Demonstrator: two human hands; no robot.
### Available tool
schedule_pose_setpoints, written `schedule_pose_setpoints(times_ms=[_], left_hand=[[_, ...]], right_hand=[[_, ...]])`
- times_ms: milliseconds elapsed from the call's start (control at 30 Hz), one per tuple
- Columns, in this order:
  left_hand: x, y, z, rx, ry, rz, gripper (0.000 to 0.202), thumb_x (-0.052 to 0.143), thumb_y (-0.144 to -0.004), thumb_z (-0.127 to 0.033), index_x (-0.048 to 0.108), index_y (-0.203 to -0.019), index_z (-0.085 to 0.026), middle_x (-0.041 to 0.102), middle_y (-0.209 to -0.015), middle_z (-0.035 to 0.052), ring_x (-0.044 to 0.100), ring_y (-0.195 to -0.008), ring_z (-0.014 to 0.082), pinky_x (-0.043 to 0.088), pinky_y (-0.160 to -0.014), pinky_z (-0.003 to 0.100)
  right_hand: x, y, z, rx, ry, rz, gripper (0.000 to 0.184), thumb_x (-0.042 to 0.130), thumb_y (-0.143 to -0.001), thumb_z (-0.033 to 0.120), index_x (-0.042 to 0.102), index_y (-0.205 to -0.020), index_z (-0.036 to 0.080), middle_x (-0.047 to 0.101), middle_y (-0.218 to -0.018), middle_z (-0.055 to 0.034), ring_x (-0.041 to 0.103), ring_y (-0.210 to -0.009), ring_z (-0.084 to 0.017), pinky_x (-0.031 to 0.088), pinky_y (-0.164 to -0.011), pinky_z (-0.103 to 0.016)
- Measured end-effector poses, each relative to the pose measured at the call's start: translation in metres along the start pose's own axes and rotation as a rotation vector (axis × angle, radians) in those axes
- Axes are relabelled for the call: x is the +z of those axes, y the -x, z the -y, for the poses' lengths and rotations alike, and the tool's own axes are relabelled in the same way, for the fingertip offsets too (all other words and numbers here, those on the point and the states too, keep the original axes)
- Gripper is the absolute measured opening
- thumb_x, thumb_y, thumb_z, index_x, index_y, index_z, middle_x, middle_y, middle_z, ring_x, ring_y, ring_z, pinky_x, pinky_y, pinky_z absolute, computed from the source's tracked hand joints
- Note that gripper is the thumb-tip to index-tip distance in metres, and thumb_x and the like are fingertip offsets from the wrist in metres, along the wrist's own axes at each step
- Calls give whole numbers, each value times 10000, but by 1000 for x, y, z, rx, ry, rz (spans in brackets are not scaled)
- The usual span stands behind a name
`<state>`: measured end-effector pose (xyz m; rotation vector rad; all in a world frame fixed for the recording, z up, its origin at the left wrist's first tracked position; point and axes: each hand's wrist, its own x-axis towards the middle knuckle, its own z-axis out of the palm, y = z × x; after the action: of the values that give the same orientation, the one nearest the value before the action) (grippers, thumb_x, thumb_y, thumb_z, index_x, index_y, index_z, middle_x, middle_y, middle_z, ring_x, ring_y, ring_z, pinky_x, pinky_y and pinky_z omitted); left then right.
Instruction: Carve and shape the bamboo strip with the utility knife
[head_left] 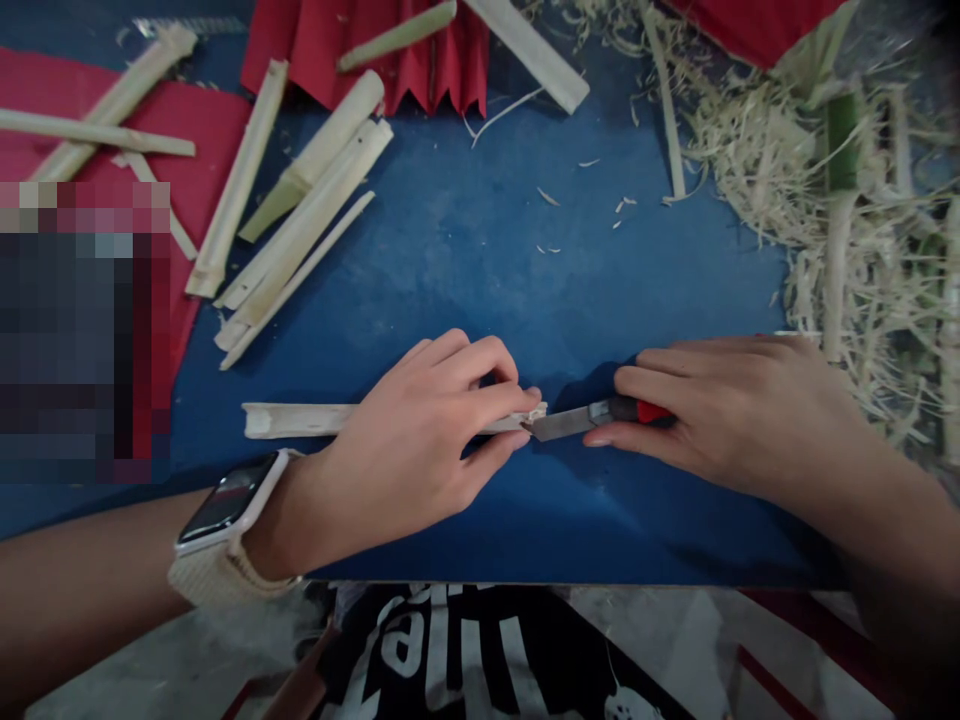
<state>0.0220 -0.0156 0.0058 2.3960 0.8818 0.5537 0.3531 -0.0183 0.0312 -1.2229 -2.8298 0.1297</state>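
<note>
Pinning a pale split stick (300,420) flat against the blue tabletop (487,250), the left hand (420,440) curls over its right-hand end, fingertips and thumb pinched close around the frayed tip. The grip looks meant to stop the piece sliding or rolling under the blade. The rest of the stick juts out past the wrist, where a smartwatch (225,500) sits on a woven band.

The right hand (735,410) is closed low around a utility knife (592,417) with a red body, forefinger laid along it. The short grey blade lies nearly flat and touches the stick's tip, right between the two hands.

Beyond the left hand lie more split sticks (300,220), long, troughed and cream-coloured, some greenish. Beyond the right hand is a heap of curly, fibrous shavings (825,200). Pleated red paper (360,50) lies farther off.
</note>
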Motion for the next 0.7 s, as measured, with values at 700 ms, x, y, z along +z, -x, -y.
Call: schedule_pose_setpoints(times_ms=[700], left_hand=[[-2, 2, -1, -42, 26, -2, 275, 896, -1171, -199, 723, -1384, -220, 876, -1290, 60, 816, -1150, 287, 616, -970, 436]], right_hand=[[-14, 6, -18, -231, -127, -139, 125, 606, -1362, 309, 713, -1427, 301, 891, -1162, -20, 859, -945, -217, 581, -783, -359]])
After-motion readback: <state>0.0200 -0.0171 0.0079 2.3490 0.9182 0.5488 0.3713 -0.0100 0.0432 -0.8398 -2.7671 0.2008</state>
